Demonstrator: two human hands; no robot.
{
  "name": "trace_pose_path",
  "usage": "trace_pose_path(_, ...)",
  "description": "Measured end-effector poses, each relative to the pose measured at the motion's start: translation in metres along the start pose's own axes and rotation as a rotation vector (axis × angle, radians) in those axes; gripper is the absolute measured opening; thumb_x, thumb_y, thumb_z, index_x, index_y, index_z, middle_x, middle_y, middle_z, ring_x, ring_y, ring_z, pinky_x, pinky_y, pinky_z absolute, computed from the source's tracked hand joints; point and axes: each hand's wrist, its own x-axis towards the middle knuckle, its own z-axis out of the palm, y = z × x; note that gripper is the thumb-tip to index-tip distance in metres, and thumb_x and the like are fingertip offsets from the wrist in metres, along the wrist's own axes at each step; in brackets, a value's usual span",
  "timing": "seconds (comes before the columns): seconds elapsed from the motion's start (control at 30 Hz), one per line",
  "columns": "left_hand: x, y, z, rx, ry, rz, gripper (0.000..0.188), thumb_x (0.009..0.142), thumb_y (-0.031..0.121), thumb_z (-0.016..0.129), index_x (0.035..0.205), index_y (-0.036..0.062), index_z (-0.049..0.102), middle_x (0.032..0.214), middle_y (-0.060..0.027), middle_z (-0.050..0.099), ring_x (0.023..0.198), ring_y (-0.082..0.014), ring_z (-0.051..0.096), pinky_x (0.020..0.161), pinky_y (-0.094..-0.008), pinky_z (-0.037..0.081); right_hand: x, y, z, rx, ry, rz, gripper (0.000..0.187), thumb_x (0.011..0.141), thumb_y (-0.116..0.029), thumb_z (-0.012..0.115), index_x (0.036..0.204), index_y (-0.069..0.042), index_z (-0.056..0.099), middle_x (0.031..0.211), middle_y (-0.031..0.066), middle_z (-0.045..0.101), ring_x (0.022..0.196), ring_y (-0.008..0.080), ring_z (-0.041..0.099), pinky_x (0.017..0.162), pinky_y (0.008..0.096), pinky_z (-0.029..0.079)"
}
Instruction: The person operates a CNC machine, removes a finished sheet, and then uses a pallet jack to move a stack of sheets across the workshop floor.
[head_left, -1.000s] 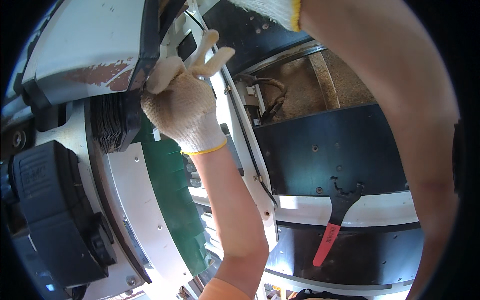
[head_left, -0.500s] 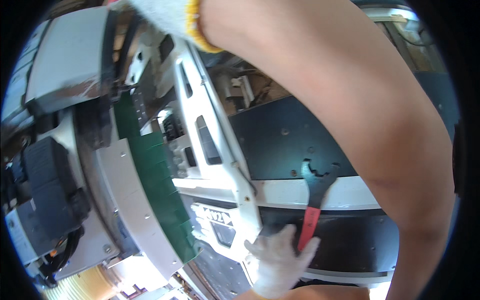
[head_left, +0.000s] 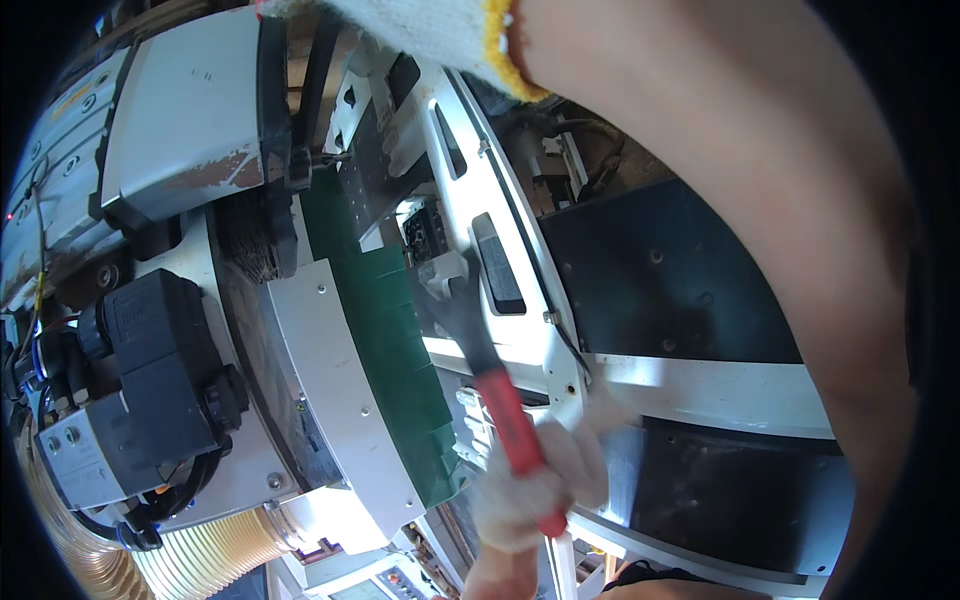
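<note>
My left hand (head_left: 510,505), in a white knit glove, is wrapped round the red grip of a dark open-jawed spanner (head_left: 507,415). The spanner is lifted, its blurred jaw pointing up and left toward the green flap curtain (head_left: 385,330). My right arm reaches across from the right, and my right hand (head_left: 420,40), also in a white glove with a yellow cuff, is at the top edge. Its fingers are cut off by the frame, beside a white machine head (head_left: 185,120). A spot of red shows by the glove's far end, too little to name.
A white slotted beam (head_left: 545,270) runs down the middle. Dark panels (head_left: 660,275) and a white rail (head_left: 710,390) lie to the right. On the left are a black motor-like block (head_left: 160,350) and a ribbed yellowish hose (head_left: 205,550). A control panel (head_left: 385,580) shows at the bottom.
The spanner was lying across the white rail with my left hand at its grip. Now my left hand holds it raised, farther left. The whole view has shifted, moving the machine rightward in the picture.
</note>
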Motion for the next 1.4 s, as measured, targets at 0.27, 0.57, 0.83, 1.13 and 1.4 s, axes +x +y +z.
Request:
trace_pose_path(0.27, 0.080, 0.049, -0.019, -0.262, 0.092, 0.178, 0.025, 0.103, 0.021, 0.061, 0.088, 0.0007, 0.061, 0.055, -0.0088, 0.057, 0.099, -0.0363, 0.073, 0.111, -0.0587, 0.035, -0.039, 0.007, 0.028, -0.038, 0.023, 0.015, 0.029, 0.107, -0.027, 0.051, 0.098, -0.005, 0.069, 0.088, 0.0097, 0.070, 0.070, 0.0228, 0.062, 0.063, 0.0395, 0.051)
trace_pose_path(0.57, 0.096, 0.050, 0.047, -0.147, 0.642, 0.319, 0.024, 0.115, 0.018, 0.050, 0.100, -0.0004, 0.056, 0.071, -0.0054, 0.056, 0.050, -0.0099, 0.056, 0.061, -0.0260, 0.066, -0.078, 0.013, 0.053, -0.103, 0.017, 0.038, 0.029, 0.107, -0.027, 0.052, 0.097, -0.005, 0.069, 0.086, 0.0104, 0.069, 0.069, 0.0225, 0.062, 0.062, 0.0395, 0.050)
trace_pose_path(0.83, 0.098, 0.044, 0.036, -0.085, 0.515, 0.404, 0.015, 0.107, 0.013, 0.061, 0.109, -0.0001, 0.055, 0.089, -0.0074, 0.059, 0.067, -0.0114, 0.057, 0.077, -0.0267, 0.063, -0.088, 0.014, 0.055, -0.125, 0.033, 0.041, 0.030, 0.106, -0.027, 0.052, 0.097, -0.004, 0.069, 0.084, 0.0110, 0.069, 0.068, 0.0223, 0.061, 0.061, 0.0395, 0.050)
trace_pose_path(1.13, 0.097, 0.026, 0.030, 0.312, 0.543, 0.566, 0.057, 0.090, 0.001, 0.079, 0.140, -0.0043, 0.053, 0.117, -0.0101, 0.066, 0.102, -0.0164, 0.064, 0.097, -0.0293, 0.059, -0.006, 0.006, 0.005, -0.077, 0.022, -0.023, 0.030, 0.106, -0.026, 0.052, 0.097, -0.003, 0.069, 0.082, 0.0117, 0.068, 0.066, 0.0221, 0.061, 0.060, 0.0394, 0.050)
trace_pose_path(1.4, 0.094, 0.015, 0.033, 0.674, 0.635, 0.664, 0.078, 0.082, 0.004, 0.091, 0.150, -0.0067, 0.054, 0.126, -0.0108, 0.070, 0.113, -0.0170, 0.069, 0.108, -0.0314, 0.057, 0.042, -0.006, -0.022, -0.043, -0.034, -0.017, 0.030, 0.106, -0.026, 0.053, 0.096, -0.002, 0.069, 0.080, 0.0123, 0.067, 0.065, 0.0218, 0.061, 0.059, 0.0394, 0.049)
